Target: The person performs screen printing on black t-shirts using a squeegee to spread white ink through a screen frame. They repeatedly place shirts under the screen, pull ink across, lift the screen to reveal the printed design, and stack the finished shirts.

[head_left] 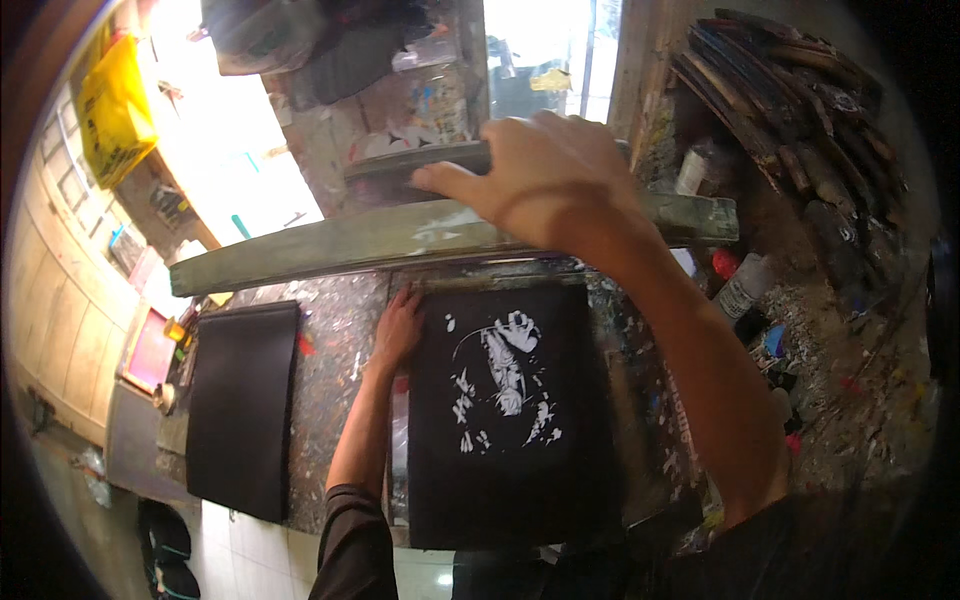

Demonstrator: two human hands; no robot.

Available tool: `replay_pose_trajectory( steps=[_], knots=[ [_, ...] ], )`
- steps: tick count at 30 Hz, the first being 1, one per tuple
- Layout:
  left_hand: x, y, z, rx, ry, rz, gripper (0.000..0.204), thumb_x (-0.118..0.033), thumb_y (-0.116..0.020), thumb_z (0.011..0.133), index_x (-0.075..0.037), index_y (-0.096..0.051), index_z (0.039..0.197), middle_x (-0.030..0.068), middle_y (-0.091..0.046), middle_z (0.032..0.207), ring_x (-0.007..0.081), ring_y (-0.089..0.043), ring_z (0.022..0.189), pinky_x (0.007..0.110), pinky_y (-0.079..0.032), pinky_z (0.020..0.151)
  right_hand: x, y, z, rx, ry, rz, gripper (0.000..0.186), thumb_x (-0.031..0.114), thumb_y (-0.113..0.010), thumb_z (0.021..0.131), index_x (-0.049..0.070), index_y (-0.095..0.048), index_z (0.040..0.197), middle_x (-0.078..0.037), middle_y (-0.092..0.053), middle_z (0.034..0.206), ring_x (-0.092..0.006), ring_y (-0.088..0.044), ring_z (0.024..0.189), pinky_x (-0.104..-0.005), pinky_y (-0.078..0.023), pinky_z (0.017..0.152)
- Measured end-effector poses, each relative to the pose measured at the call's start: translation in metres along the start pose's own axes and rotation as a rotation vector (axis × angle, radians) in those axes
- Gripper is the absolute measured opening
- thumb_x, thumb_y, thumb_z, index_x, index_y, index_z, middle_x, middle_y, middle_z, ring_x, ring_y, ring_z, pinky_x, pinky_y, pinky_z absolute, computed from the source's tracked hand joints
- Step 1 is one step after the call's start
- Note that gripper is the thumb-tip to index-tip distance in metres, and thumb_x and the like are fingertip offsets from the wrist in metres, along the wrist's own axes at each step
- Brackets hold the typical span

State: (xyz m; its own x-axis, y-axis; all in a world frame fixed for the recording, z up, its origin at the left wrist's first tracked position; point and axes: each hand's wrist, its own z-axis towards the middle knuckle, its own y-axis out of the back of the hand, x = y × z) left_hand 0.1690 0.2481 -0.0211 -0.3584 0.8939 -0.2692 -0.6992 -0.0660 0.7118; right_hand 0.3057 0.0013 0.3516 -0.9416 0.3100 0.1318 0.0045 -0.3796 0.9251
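My right hand (555, 180) is closed over a paint-stained wooden screen-printing frame (330, 240), which stands raised across the far side of the bench. Its thumb points left; a dark bar (375, 175) shows just beyond the near rail. Below the frame lies a flat black fabric panel (500, 490) with a white print (505, 370) of a raised hand and scattered flecks. Beside the panel's far left corner rests my left hand (400, 322), its fingers stretched forward and holding nothing visible. The undersides of my right fingers are hidden.
Another black panel (240, 400) lies on the paint-spattered bench (335, 350) at left. Bottles (742, 290) and coloured scraps clutter the right side. Dark, worn slats (790, 110) are stacked at far right. A yellow bag (115, 110) hangs at upper left.
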Motion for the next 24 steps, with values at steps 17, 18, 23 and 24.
replay_pose_trajectory(
  steps=[17,18,23,24],
  knots=[
    [0.055,0.409,-0.186,-0.605,0.723,0.422,0.022,-0.016,-0.065,0.094,0.002,-0.068,0.106,0.0142,-0.069,0.098,0.0251,-0.064,0.093,0.037,-0.050,0.087,-0.040,-0.034,0.094,-0.226,0.345,0.258,0.082,0.080,-0.060,0.080,-0.002,-0.071,0.086,-0.017,-0.066,0.074,-0.0203,-0.061,0.066,-0.0412,-0.049,0.066],
    [0.055,0.432,-0.187,-0.490,0.853,0.486,0.024,-0.016,-0.063,0.094,0.004,-0.067,0.106,0.0167,-0.067,0.099,0.0272,-0.063,0.092,0.039,-0.050,0.084,-0.041,-0.034,0.097,-0.133,0.345,0.253,0.084,0.080,-0.060,0.080,-0.002,-0.071,0.093,-0.019,-0.068,0.080,-0.0219,-0.063,0.070,-0.0414,-0.050,0.069],
    [-0.029,0.321,-0.143,-0.501,0.581,0.433,0.022,-0.010,-0.051,0.100,0.004,-0.055,0.116,0.0165,-0.059,0.097,0.0276,-0.058,0.086,0.039,-0.049,0.080,-0.043,-0.033,0.100,-0.418,0.376,0.108,0.075,0.068,-0.053,0.084,0.005,-0.069,0.123,-0.023,-0.064,0.124,-0.0366,-0.064,0.111,-0.0436,-0.049,0.098],
    [-0.057,0.262,-0.132,-0.321,0.553,0.010,0.021,-0.011,-0.056,0.098,0.003,-0.055,0.112,0.0155,-0.059,0.096,0.0271,-0.058,0.083,0.038,-0.049,0.080,-0.041,-0.028,0.099,-0.251,0.416,0.224,0.067,0.060,-0.053,0.088,0.006,-0.067,0.126,-0.023,-0.059,0.133,-0.0385,-0.059,0.118,-0.0438,-0.047,0.103]
  ],
)
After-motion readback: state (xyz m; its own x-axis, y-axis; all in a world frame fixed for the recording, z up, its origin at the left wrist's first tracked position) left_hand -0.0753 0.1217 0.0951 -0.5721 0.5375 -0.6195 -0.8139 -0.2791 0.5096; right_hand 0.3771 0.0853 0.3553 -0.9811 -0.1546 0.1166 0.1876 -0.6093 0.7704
